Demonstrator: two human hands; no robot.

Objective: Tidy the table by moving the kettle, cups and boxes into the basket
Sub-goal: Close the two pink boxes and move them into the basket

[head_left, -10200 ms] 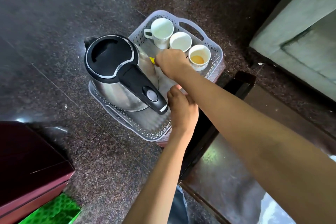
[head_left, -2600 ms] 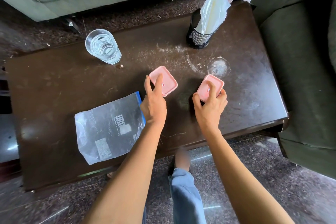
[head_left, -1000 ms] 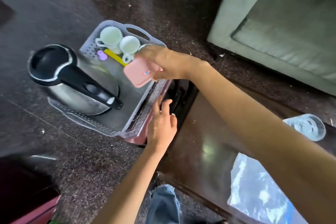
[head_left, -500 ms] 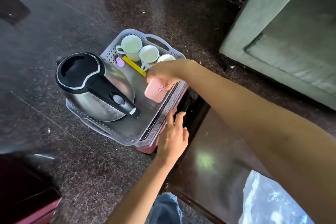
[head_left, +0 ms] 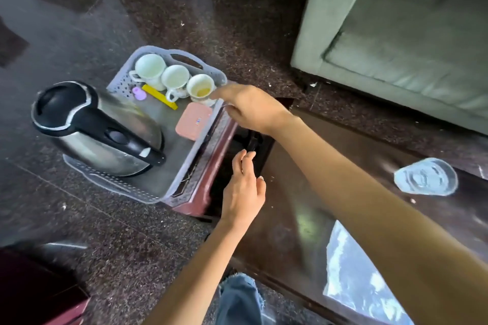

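A grey plastic basket (head_left: 120, 82) sits on a low maroon stool (head_left: 208, 169) left of the table. Inside it a steel kettle with a black lid and handle (head_left: 105, 145) lies at the near left. Three white cups (head_left: 150, 66) (head_left: 175, 78) (head_left: 201, 86) stand in a row along the far wall. A pink box (head_left: 194, 120) lies flat by the basket's right wall. My right hand (head_left: 250, 108) hovers just right of the box, over the rim, fingers apart and empty. Also empty with spread fingers, my left hand (head_left: 244, 190) hangs by the stool's near right corner.
The dark wooden table (head_left: 303, 192) carries a glass of water (head_left: 425, 177) and a clear plastic bag (head_left: 356, 272). A yellow strip (head_left: 159, 96) and a small purple piece (head_left: 139, 93) lie in the basket. A grey-green sofa (head_left: 396, 34) stands at the far right.
My right hand has let go of the pink box, which now lies flat in the basket, and has drawn back to the right. My left hand has stayed by the stool.
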